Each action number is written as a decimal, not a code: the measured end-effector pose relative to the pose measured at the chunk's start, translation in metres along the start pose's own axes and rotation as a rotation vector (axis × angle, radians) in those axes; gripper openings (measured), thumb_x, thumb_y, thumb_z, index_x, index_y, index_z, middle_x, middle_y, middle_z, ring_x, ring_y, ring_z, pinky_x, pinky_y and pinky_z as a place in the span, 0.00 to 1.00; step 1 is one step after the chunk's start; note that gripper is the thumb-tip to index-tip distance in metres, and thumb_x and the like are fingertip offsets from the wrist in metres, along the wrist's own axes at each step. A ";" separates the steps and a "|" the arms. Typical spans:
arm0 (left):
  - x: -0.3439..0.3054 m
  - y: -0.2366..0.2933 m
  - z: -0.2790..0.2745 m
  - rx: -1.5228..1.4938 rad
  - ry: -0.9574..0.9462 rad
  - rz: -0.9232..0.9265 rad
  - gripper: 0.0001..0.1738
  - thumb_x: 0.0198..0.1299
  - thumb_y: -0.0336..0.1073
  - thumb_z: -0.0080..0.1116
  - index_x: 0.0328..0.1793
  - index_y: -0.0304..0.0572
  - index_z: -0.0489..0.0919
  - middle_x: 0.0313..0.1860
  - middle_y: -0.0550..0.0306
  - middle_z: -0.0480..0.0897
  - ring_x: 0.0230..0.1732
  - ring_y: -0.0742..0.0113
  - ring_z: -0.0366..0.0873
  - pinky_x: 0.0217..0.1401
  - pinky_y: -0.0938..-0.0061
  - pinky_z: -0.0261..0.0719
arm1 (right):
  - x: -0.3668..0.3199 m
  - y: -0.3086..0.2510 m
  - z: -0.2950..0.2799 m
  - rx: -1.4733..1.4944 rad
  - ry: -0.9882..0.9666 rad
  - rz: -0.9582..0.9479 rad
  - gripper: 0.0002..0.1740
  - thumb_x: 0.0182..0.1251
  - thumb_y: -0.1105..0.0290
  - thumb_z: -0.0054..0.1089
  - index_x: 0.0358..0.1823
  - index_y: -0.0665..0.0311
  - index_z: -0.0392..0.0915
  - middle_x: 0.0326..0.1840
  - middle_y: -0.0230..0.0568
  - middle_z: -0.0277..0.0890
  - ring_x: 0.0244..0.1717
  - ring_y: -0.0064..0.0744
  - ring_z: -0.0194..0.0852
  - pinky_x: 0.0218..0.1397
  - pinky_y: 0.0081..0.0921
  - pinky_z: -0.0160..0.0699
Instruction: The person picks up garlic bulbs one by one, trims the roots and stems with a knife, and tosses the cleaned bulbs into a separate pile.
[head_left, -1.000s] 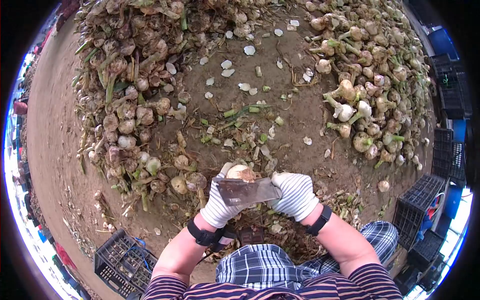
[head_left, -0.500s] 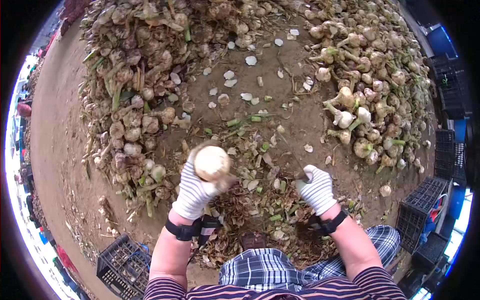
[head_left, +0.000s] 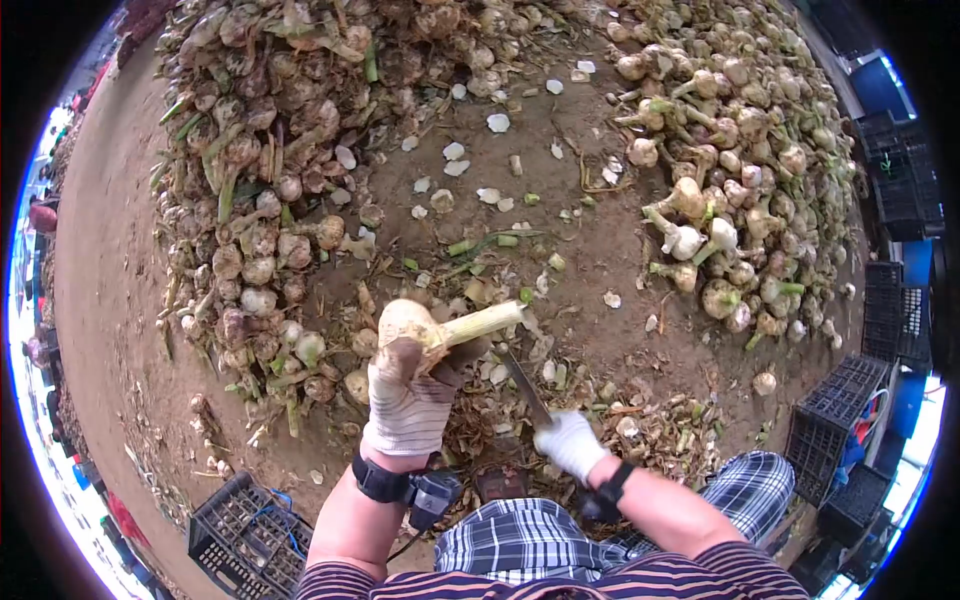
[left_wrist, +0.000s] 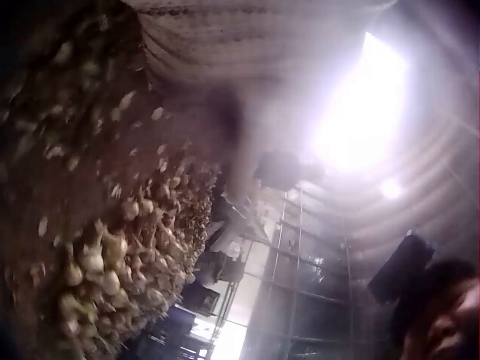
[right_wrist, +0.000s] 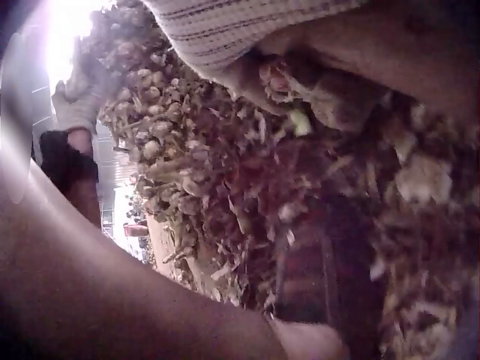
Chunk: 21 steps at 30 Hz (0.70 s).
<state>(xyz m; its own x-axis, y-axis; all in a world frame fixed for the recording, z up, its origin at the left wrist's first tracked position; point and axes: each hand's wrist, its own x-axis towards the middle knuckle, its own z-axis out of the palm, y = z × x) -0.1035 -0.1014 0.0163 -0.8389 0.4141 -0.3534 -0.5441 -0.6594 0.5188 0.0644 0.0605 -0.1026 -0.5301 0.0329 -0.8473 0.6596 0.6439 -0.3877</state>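
In the head view my left hand [head_left: 408, 410], in a striped work glove, grips a garlic bulb [head_left: 406, 324]. The bulb's thick pale stem [head_left: 485, 322] points right, its end cut and greenish. Lower to the right, my gloved right hand [head_left: 572, 445] holds a knife [head_left: 527, 388] by its handle, the narrow blade angled up and left below the stem's end. Bright glare and blur fill the left wrist view, where the striped glove [left_wrist: 232, 37] crosses the top. Along the top of the right wrist view runs the right glove [right_wrist: 247, 30].
Piles of garlic lie on the dirt floor, one at the left [head_left: 260, 240] and another at the right [head_left: 770, 190]. Peelings and stem pieces [head_left: 660, 420] litter the ground before my knees. Black crates stand lower left [head_left: 240, 530] and far right [head_left: 845, 395].
From close together at the blade, both hands moved apart. The left hand turned the bulb so its stem now points right. The right hand swung out right, then came back lower with the knife.
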 end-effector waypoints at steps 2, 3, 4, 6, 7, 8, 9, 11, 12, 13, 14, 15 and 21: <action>0.025 0.018 0.031 0.443 -0.055 0.059 0.21 0.63 0.61 0.49 0.45 0.54 0.68 0.57 0.44 0.78 0.61 0.56 0.74 0.58 0.69 0.73 | -0.015 0.025 0.024 0.261 0.063 0.021 0.13 0.53 0.65 0.56 0.36 0.66 0.79 0.24 0.47 0.78 0.27 0.36 0.76 0.35 0.30 0.75; 0.048 0.021 0.023 0.554 -0.192 0.087 0.27 0.61 0.63 0.50 0.53 0.51 0.68 0.63 0.45 0.74 0.63 0.61 0.72 0.62 0.69 0.69 | -0.019 0.012 0.019 0.307 0.062 0.058 0.12 0.53 0.67 0.56 0.34 0.67 0.79 0.23 0.43 0.77 0.26 0.30 0.73 0.33 0.28 0.74; 0.057 0.017 0.036 0.592 -0.198 0.063 0.38 0.59 0.65 0.52 0.65 0.45 0.65 0.69 0.47 0.68 0.65 0.62 0.69 0.65 0.64 0.66 | -0.010 -0.004 0.003 0.347 0.085 0.077 0.10 0.52 0.68 0.57 0.33 0.67 0.79 0.22 0.40 0.76 0.25 0.25 0.70 0.31 0.27 0.73; 0.054 0.034 0.069 0.586 -0.548 -0.213 0.48 0.57 0.63 0.57 0.74 0.39 0.57 0.71 0.51 0.64 0.68 0.61 0.65 0.69 0.63 0.63 | -0.006 -0.036 -0.035 0.449 0.160 0.059 0.04 0.53 0.72 0.56 0.29 0.64 0.76 0.18 0.31 0.72 0.23 0.20 0.65 0.27 0.23 0.69; 0.059 0.033 0.070 0.568 -0.749 -0.162 0.50 0.55 0.62 0.59 0.75 0.40 0.56 0.69 0.51 0.67 0.68 0.59 0.64 0.70 0.65 0.62 | -0.009 -0.042 -0.052 0.527 0.178 -0.046 0.05 0.51 0.72 0.58 0.30 0.65 0.75 0.19 0.30 0.72 0.23 0.18 0.65 0.27 0.22 0.69; 0.067 0.048 0.069 0.609 -0.797 -0.208 0.48 0.56 0.61 0.59 0.75 0.43 0.56 0.69 0.50 0.66 0.71 0.59 0.61 0.73 0.62 0.58 | -0.006 -0.037 -0.057 0.760 0.260 -0.108 0.05 0.50 0.73 0.60 0.28 0.64 0.75 0.21 0.28 0.73 0.24 0.17 0.67 0.28 0.20 0.70; 0.072 0.061 0.061 0.786 -0.683 -0.191 0.46 0.56 0.59 0.60 0.75 0.46 0.58 0.70 0.51 0.66 0.72 0.58 0.60 0.75 0.58 0.53 | -0.012 -0.031 -0.065 0.815 0.295 -0.117 0.05 0.49 0.74 0.61 0.28 0.64 0.76 0.22 0.27 0.74 0.24 0.16 0.67 0.29 0.19 0.70; 0.084 0.081 0.025 1.716 -0.596 -0.060 0.42 0.54 0.53 0.63 0.73 0.51 0.61 0.70 0.52 0.67 0.73 0.54 0.58 0.77 0.51 0.46 | -0.024 -0.021 -0.079 0.881 0.362 -0.105 0.05 0.49 0.75 0.61 0.29 0.63 0.76 0.22 0.24 0.73 0.24 0.15 0.66 0.29 0.17 0.69; 0.089 0.086 -0.008 2.467 -0.572 0.082 0.40 0.53 0.49 0.64 0.72 0.53 0.62 0.69 0.53 0.67 0.73 0.53 0.58 0.77 0.48 0.43 | -0.027 -0.009 -0.079 0.892 0.392 -0.078 0.05 0.49 0.76 0.61 0.29 0.63 0.76 0.22 0.23 0.72 0.24 0.14 0.66 0.29 0.16 0.68; 0.088 0.087 -0.051 2.681 -0.754 -0.005 0.40 0.51 0.47 0.65 0.72 0.55 0.63 0.68 0.53 0.68 0.72 0.53 0.59 0.77 0.46 0.43 | -0.014 0.019 -0.068 0.926 0.387 -0.046 0.04 0.50 0.77 0.60 0.29 0.63 0.76 0.21 0.22 0.70 0.23 0.13 0.65 0.28 0.15 0.67; 0.080 0.083 -0.086 2.876 -0.955 -0.109 0.40 0.50 0.45 0.66 0.71 0.57 0.64 0.67 0.54 0.69 0.72 0.53 0.60 0.77 0.44 0.42 | -0.022 0.014 -0.068 0.892 0.407 -0.054 0.04 0.50 0.79 0.58 0.28 0.63 0.75 0.22 0.21 0.70 0.23 0.12 0.65 0.27 0.15 0.66; 0.072 0.080 -0.100 2.879 -1.047 -0.245 0.35 0.53 0.42 0.62 0.70 0.59 0.66 0.66 0.54 0.70 0.72 0.55 0.61 0.77 0.44 0.41 | -0.024 0.012 -0.067 0.860 0.357 0.026 0.04 0.51 0.79 0.58 0.28 0.62 0.75 0.21 0.21 0.70 0.23 0.13 0.65 0.26 0.15 0.66; 0.051 0.081 -0.132 2.775 -0.589 -0.149 0.32 0.43 0.46 0.70 0.59 0.61 0.76 0.50 0.56 0.76 0.62 0.60 0.68 0.77 0.50 0.44 | -0.012 -0.017 -0.080 0.574 0.420 -0.159 0.01 0.53 0.75 0.57 0.27 0.63 0.74 0.18 0.28 0.72 0.20 0.19 0.65 0.26 0.20 0.68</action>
<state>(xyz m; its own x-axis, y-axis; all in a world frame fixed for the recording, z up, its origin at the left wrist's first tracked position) -0.1880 -0.2169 -0.0621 -0.5391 0.6241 -0.5656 0.7875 0.6117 -0.0756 0.0165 0.1106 -0.0569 -0.7266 0.3369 -0.5988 0.6719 0.1662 -0.7218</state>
